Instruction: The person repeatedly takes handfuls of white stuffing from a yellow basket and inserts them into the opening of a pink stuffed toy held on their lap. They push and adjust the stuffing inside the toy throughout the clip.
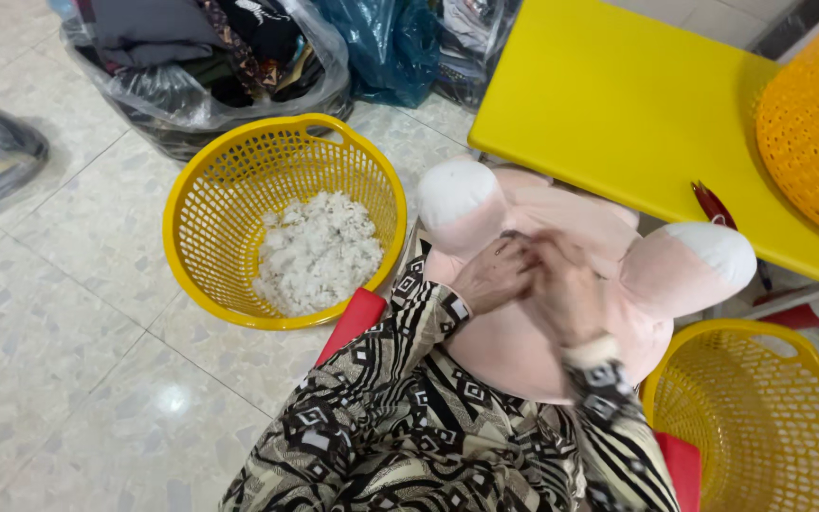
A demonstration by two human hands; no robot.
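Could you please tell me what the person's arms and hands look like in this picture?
Both arms wear long sleeves of black, cream and olive fabric with geometric squares and stripes, ending in patterned cuffs at the wrists. The left hand and right hand are bare, without gloves; the right one is motion-blurred.

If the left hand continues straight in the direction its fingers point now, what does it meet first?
The left hand points up and to the right and already rests on the pink plush toy, so it would press straight into the toy's body. The yellow table lies beyond, though depth is unclear.
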